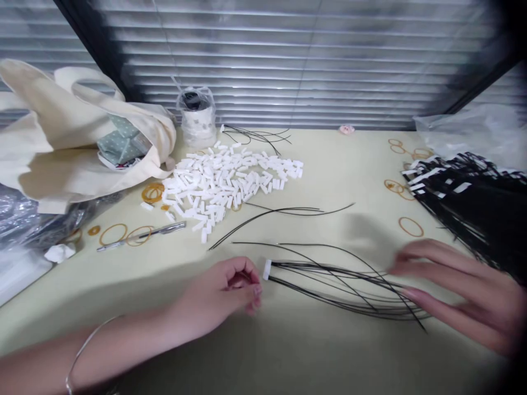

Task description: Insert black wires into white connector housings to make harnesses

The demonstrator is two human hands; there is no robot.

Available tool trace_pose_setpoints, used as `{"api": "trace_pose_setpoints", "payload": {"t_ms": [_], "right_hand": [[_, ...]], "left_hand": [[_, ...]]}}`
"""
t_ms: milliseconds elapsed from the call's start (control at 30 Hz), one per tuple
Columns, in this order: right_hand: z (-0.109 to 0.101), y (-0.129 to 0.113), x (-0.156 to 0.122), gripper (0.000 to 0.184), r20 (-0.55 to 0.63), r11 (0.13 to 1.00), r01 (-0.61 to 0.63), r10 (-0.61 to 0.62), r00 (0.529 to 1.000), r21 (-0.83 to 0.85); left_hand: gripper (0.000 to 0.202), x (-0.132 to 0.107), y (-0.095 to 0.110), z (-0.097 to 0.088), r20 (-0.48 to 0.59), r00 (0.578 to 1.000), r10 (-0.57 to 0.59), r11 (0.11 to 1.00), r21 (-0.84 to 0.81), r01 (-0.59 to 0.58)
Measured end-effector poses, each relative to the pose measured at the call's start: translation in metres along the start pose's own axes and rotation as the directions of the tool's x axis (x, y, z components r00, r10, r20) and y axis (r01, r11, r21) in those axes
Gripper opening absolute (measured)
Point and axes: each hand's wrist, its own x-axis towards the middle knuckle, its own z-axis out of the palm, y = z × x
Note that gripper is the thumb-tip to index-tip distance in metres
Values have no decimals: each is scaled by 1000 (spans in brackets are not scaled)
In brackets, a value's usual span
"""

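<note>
In the head view a white connector lies on the table with a bundle of thin black wires running from it to the right. Just left of the connector, apart from it, is my left hand, its fingers curled in toward the thumb and nothing visible in them. Over the far ends of the wires hovers my right hand, slightly blurred, thumb and fingers apart. Whether its fingertips touch the wires I cannot tell. Several loose black wires lie behind the bundle.
A heap of small white connectors covers the back left. Beside it are a pen, rubber bands, a cloth bag and a plastic-wrapped roll. A large pile of black wires occupies the right, near more rubber bands.
</note>
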Motion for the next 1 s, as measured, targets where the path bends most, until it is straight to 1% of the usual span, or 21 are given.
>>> {"api": "trace_pose_setpoints", "payload": {"t_ms": [33,67,100,133,167,233,333,400,467,567,633,700,767,833,900,1000], "right_hand": [[7,-7,13,21,164,995,85,-91,982,43],[17,-14,27,22,309,983,162,-180,934,84],[28,-20,40,22,335,977,186,-210,918,103],[39,-25,51,22,352,974,199,-226,908,111],[51,-30,60,21,370,972,205,-232,899,110],[72,-36,72,14,390,973,206,-232,891,108],[89,-38,73,16,396,977,186,-212,893,103],[93,-36,69,16,393,981,164,-190,900,101],[92,-33,67,15,391,986,132,-161,906,102],[87,-35,72,14,391,994,51,-85,916,97],[79,-45,78,13,394,994,4,-45,918,106],[69,-61,82,13,404,989,-5,-56,913,148],[61,-78,83,14,421,976,20,-111,900,215],[58,-89,81,16,437,961,43,-164,885,275],[61,-92,79,16,441,943,38,-189,877,330],[69,-87,77,14,451,923,-49,-140,881,383]], "left_hand": [[14,1,2,0,-18,998,67,986,155,-64],[15,2,5,0,-38,988,147,939,319,-127],[16,5,7,1,-53,972,229,866,468,-179],[17,8,10,2,-54,954,294,796,567,-213],[21,11,12,3,-44,943,329,752,617,-233],[24,18,15,4,-18,944,330,733,636,-244],[14,22,18,7,-23,955,294,752,623,-217],[13,20,17,9,-53,966,253,801,571,-178],[12,16,15,11,-65,979,193,872,469,-140],[11,13,7,13,-38,993,111,966,237,-100],[12,13,2,13,-41,995,87,994,71,-84],[15,16,-2,10,-74,994,76,994,-78,-82],[18,19,-5,6,-107,992,65,975,-207,-86],[22,21,-7,2,-117,992,49,947,-309,-83],[24,21,-9,-1,-105,994,26,923,-380,-64],[21,21,-9,-4,-76,997,-10,898,-439,-25]]}}
